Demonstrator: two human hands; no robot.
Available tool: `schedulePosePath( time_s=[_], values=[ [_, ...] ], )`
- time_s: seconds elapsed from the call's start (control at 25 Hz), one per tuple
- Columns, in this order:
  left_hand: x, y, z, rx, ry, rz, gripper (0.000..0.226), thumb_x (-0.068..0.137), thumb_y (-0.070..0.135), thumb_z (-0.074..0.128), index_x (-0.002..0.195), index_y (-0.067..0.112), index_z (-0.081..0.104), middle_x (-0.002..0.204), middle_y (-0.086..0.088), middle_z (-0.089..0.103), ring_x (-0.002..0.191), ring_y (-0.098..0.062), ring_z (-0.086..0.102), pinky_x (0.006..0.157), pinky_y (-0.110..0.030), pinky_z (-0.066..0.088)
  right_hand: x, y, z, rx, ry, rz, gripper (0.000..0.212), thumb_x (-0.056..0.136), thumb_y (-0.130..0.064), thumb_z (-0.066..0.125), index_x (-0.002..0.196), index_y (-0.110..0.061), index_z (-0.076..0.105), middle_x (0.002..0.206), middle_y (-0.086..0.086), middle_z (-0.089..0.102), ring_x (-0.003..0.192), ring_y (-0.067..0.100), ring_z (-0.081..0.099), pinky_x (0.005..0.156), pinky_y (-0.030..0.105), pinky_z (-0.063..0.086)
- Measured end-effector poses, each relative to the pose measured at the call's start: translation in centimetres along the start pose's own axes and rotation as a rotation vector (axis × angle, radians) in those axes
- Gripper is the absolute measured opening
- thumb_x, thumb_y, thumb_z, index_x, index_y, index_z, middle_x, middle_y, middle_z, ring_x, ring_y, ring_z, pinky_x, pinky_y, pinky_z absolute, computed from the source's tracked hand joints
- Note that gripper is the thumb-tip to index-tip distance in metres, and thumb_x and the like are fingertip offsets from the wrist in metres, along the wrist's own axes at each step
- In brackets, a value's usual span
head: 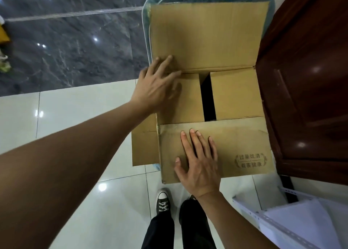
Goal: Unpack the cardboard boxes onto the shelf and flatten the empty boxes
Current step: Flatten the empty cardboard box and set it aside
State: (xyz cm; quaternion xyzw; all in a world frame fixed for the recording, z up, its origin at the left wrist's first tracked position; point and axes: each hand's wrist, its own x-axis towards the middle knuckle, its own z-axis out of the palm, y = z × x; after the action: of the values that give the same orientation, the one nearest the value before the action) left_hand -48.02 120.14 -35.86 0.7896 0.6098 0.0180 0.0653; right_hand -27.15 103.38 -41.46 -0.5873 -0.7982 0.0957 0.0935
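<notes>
Palms flat: my right hand [199,164] pins the box's [233,94] near flap [235,145] outward, my left hand [158,86] spreads on the inner flap [188,98], gripping nothing, to reach inside.

Your cardboard box [211,41] is plain tan with a dark printed stamp [250,160] near its right front corner. Floor [75,41]: grey-veined dark marble, then pale, perhaps greenish-white, tile. Door [310,79]: reddish-brown.
</notes>
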Motion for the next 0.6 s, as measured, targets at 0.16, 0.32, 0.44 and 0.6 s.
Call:
schedulePosePath(
  time_s=[0.16,0.32,0.44,0.6],
  values=[
    [-1.3,-0.6,4.3,-0.028,-0.002,-0.050,0.059,0.105,0.056,0.016,0.160,0.036,0.011,0.167,-0.002,-0.019,0.152,-0.034,-0.021,0.125,-0.055,0.010,0.4,0.0,0.0,0.021,0.025,-0.013,0.072,0.090,-0.047,0.053,0.156,-0.021,0.038,0.160,0.005,0.037,0.150,0.022,0.029,0.122,0.053,0.020],
    [-1.0,-0.5,5.1,-0.018,0.029,-0.056,0.056,0.106,0.049,0.013,0.160,0.035,0.007,0.167,-0.004,-0.019,0.151,-0.035,-0.022,0.125,-0.052,0.000,0.7,-0.1,-0.3,0.077,0.071,-0.011,0.064,0.091,-0.045,0.057,0.150,-0.021,0.048,0.150,0.005,0.050,0.140,0.022,0.043,0.119,0.050,0.026],
    [-1.0,-0.5,5.4,-0.010,0.040,-0.076,0.057,0.104,0.048,0.010,0.160,0.036,0.008,0.168,-0.005,-0.016,0.152,-0.037,-0.019,0.125,-0.053,0.004,3.7,-1.3,-1.4,0.084,0.212,0.001,0.045,0.089,-0.045,0.064,0.126,-0.019,0.065,0.117,0.007,0.062,0.108,0.024,0.052,0.101,0.045,0.033],
    [-0.8,-0.3,5.4,-0.030,0.050,-0.088,0.058,0.103,0.047,0.012,0.160,0.035,0.013,0.168,-0.005,-0.013,0.153,-0.038,-0.015,0.125,-0.052,0.008,8.4,-3.9,-0.5,0.001,0.157,-0.023,0.036,0.092,-0.052,0.054,0.104,-0.018,0.061,0.101,0.007,0.061,0.096,0.027,0.055,0.094,0.044,0.033]
  ],
)
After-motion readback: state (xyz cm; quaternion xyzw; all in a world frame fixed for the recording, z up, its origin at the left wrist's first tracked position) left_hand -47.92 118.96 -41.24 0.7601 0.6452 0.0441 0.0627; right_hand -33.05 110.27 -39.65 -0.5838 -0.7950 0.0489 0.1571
